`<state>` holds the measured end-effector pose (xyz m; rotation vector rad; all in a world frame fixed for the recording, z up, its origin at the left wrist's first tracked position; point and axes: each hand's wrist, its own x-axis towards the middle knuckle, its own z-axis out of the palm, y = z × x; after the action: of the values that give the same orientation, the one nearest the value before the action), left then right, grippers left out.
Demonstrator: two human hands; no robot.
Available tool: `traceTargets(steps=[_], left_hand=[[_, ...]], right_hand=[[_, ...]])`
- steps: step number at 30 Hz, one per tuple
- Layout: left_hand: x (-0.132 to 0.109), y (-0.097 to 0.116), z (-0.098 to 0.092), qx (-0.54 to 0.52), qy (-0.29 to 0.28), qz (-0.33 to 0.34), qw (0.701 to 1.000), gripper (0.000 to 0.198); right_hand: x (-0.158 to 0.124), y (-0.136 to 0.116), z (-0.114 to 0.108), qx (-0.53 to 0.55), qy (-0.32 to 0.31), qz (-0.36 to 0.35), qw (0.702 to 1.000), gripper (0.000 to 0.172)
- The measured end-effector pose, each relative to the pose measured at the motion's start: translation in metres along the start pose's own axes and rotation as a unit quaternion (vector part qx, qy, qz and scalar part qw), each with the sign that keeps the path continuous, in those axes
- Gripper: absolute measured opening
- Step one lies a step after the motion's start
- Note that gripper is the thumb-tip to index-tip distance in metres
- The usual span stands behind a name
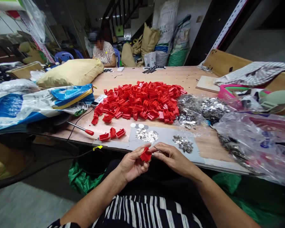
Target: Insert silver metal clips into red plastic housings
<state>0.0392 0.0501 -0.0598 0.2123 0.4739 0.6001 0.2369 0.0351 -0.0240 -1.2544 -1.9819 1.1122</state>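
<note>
I see both hands raised before the surface (204, 79) edge — left hand (130, 164) pinching one red clip (145, 155), right hand (174, 160) gripping one thin metal piece (158, 150); three loose clips (112, 133) beyond.

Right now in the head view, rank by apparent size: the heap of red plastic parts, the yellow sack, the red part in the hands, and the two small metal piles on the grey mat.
1. Heap of red plastic parts
2. Yellow sack, smaller-looking but farther off, so unsure
3. Two small metal piles, alike
4. Red part, pinched by left hand and right hand
</note>
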Motion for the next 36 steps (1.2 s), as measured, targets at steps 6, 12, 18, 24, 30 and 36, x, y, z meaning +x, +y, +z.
traceTargets(steps=[6,12,18,24,30,36], left_hand=[[0.001,0.001,-0.001,0.014,-0.012,0.011,1.0,0.037],[0.004,0.0,0.0,0.042,0.0,-0.004,0.999,0.038],[0.006,0.0,-0.002,0.08,0.018,-0.013,0.997,0.038],[0.006,0.003,0.001,0.228,0.063,0.056,0.97,0.045],[0.003,0.001,0.007,0.514,0.044,0.312,0.798,0.045],[0.006,-0.004,0.008,0.574,0.06,0.382,0.722,0.031]], right_hand=[[0.002,0.006,0.001,0.093,0.072,0.069,0.991,0.032],[0.009,0.012,0.012,0.127,0.053,0.076,0.988,0.035],[0.012,0.02,0.018,0.167,0.007,0.096,0.981,0.043],[0.011,0.03,0.016,0.131,0.067,0.096,0.984,0.033],[0.005,0.036,0.019,0.092,0.137,0.106,0.981,0.033],[0.002,0.036,0.024,0.078,0.133,0.104,0.982,0.031]])
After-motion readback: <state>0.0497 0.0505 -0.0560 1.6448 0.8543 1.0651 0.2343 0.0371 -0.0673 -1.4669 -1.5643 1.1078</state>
